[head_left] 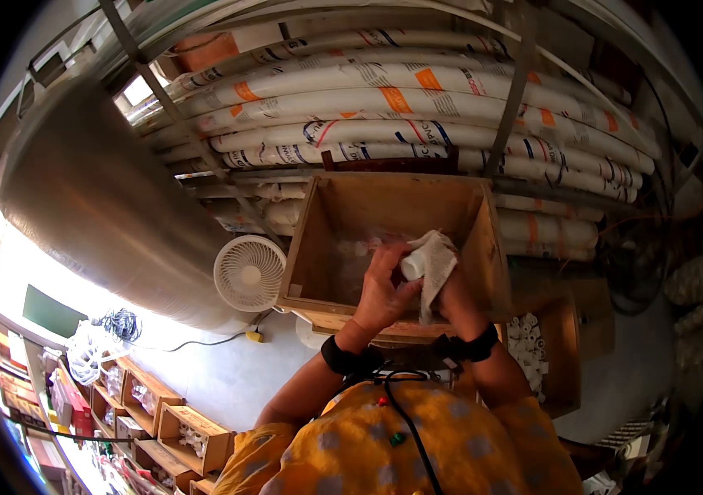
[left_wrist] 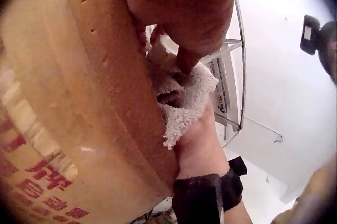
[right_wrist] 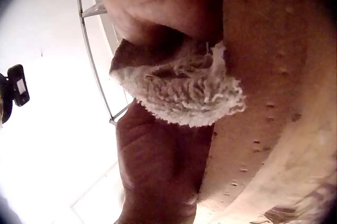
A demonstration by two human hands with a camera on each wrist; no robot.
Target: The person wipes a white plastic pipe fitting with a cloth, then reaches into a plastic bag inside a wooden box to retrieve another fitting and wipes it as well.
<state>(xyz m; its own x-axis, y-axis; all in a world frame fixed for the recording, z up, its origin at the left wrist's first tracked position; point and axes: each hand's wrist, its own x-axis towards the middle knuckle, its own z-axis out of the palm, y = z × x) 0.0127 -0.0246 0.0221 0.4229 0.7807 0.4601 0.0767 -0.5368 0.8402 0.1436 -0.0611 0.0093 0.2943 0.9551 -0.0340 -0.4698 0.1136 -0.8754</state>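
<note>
Over the near side of a wooden box, my left hand (head_left: 383,290) grips a small white plastic piece (head_left: 412,265), which looks like a pipe fitting. Against it my right hand (head_left: 455,295) holds a whitish terry cloth (head_left: 439,254) that drapes over the fingers. Both hands meet at the fitting. From the left wrist, the cloth (left_wrist: 195,95) hangs ragged below the left hand's fingers. In the right wrist view the cloth (right_wrist: 184,98) bunches under the right hand (right_wrist: 163,8) and hides the fitting.
The wooden box (head_left: 303,239) holds clear plastic bags (head_left: 351,268). Left of it stands a white fan (head_left: 250,274). A box of white fittings (head_left: 527,351) sits at the right. Long wrapped pipes (head_left: 351,106) lie on a metal rack behind, beside a large wrapped roll (head_left: 112,198).
</note>
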